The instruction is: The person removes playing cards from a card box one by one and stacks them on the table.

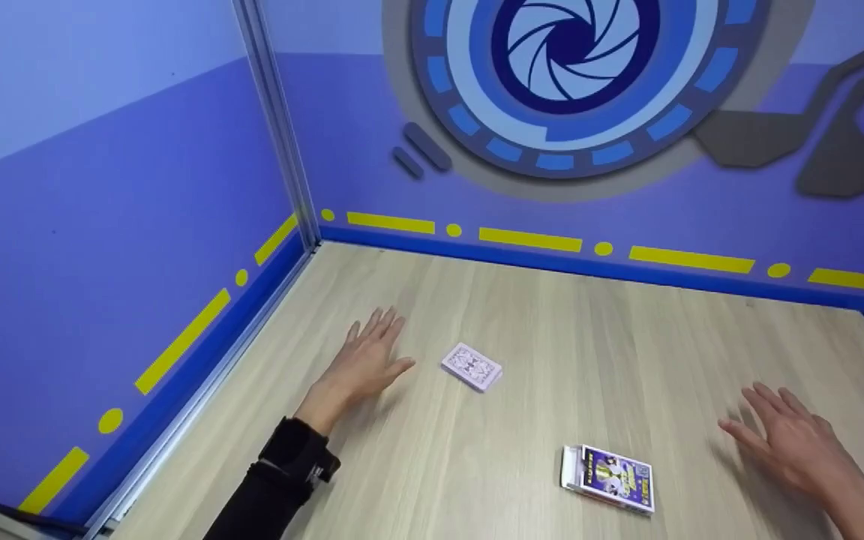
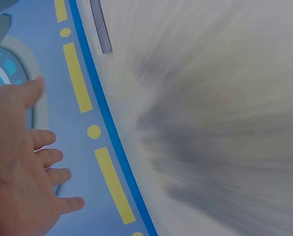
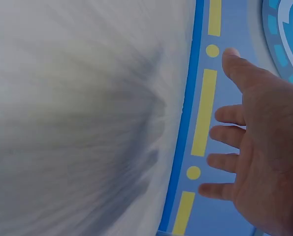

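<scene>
Both hands are bare, well apart and holding nothing. Left hand (image 1: 364,366): fingers extended, thumb out toward the card deck (image 1: 472,367), near it but not touching. Right hand (image 1: 796,442): fingers extended, thumb side facing the card box (image 1: 618,478), with a gap between. Contact with the wood is hard to judge; shadows in both wrist views suggest the hands hover above it.

Deck lies flat, patterned back up, in a nearly square stack; probably kept so to hold together as one block. Box lies nearer the person, printed face up, white flap out at its left end. Judgement: that end is the mouth, and lying flat keeps the box steady.

Edges: the table (image 1: 537,315) meets the back wall (image 1: 349,150) beyond the deck and the left wall (image 1: 102,262) beyond the left forearm. Bare wood separates deck from box, and box from right hand, leaving room for sideways movement; the left side is tighter.
</scene>
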The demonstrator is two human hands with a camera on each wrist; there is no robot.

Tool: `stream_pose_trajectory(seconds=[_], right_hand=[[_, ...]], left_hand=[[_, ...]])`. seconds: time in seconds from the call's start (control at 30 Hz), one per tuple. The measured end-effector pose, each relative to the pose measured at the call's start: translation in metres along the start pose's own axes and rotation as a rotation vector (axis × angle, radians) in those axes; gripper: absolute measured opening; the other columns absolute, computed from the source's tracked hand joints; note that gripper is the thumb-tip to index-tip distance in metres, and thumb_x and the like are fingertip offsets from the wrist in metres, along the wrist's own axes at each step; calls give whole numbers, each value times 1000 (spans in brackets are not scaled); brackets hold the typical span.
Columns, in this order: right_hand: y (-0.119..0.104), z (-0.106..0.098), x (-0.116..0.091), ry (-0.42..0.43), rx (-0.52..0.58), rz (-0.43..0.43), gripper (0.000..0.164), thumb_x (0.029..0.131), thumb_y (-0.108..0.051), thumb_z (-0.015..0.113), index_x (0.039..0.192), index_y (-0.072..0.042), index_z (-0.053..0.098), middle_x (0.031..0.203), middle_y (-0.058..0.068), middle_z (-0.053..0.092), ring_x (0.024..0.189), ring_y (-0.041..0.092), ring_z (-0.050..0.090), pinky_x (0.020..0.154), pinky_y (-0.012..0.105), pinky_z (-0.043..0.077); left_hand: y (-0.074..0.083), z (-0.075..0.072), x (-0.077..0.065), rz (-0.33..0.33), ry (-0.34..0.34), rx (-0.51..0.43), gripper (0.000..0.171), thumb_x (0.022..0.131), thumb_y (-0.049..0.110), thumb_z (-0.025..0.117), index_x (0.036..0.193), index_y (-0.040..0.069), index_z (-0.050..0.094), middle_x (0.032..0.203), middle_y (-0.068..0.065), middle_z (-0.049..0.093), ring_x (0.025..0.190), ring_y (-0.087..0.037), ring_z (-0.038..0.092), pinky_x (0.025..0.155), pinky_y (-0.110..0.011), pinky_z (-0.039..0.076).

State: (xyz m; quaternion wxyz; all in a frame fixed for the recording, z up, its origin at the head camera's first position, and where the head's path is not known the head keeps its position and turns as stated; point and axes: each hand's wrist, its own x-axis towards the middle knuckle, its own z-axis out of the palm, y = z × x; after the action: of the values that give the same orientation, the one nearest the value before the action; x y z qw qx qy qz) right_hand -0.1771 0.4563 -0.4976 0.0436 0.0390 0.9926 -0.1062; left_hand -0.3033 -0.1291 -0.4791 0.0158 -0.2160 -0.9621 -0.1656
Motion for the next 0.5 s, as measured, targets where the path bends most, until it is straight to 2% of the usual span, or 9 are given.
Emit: stream_pose_trajectory(seconds=[0.13, 0.3, 0.5], right_hand=[[-9, 0, -5, -30, -9, -13, 99, 100, -69, 44, 141, 21, 41, 144, 48, 31, 133, 67, 25, 104, 80, 21], [-28, -3, -10, -31, 27, -47, 94, 99, -67, 50, 140, 17, 46, 141, 45, 40, 129, 65, 34, 103, 78, 27], [-56, -2, -23, 7, 60, -131, 85, 99, -63, 55, 141, 11, 52, 138, 41, 49, 127, 61, 44, 100, 76, 34]], left_hand=[[6, -1, -3, 34, 14, 4, 69, 103, 37, 63, 157, 1, 39, 164, -19, 33, 154, -37, 23, 121, -59, 21], [18, -4, -7, 127, 64, 12, 57, 102, 29, 66, 149, 0, 51, 152, -21, 49, 144, -38, 41, 116, -56, 33], [46, -5, -10, 250, 86, 12, 47, 101, 27, 67, 140, 1, 61, 142, -18, 59, 135, -34, 52, 110, -51, 42]])
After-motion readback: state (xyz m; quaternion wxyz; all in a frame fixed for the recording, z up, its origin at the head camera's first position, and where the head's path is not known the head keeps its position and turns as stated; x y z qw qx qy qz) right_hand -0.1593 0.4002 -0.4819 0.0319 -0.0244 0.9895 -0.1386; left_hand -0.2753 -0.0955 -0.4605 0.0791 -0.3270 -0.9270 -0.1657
